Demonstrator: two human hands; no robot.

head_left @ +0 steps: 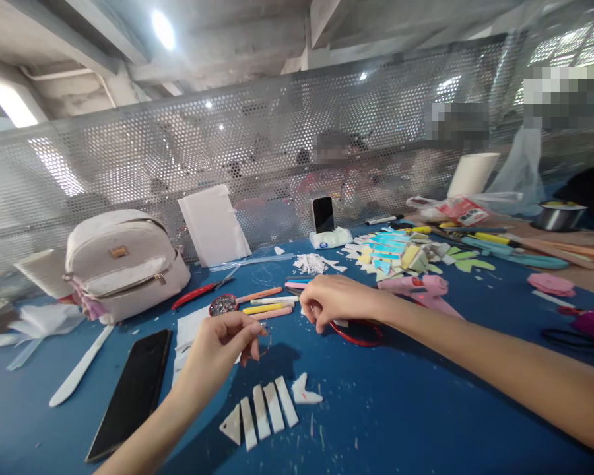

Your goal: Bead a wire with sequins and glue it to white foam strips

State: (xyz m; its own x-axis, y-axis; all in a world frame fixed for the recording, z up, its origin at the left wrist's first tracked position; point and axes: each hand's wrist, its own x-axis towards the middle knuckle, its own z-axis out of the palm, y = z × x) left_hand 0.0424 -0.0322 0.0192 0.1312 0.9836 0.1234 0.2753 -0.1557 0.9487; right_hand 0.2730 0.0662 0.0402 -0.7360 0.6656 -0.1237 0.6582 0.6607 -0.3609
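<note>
I log: white pieces (pixel 261 412), separate, unjoined; left hand (pixel 238 336) pinching, apparently, thin wire (pixel 269 342); right hand (pixel 329 302) curled, grip unclear.

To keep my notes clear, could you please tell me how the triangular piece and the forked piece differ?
The triangular piece tapers to a point, while the forked piece spreads into prongs. The triangular piece has a dark spot near its tip; the forked piece has a red mark. Both are pale and lie on the blue table.
</note>
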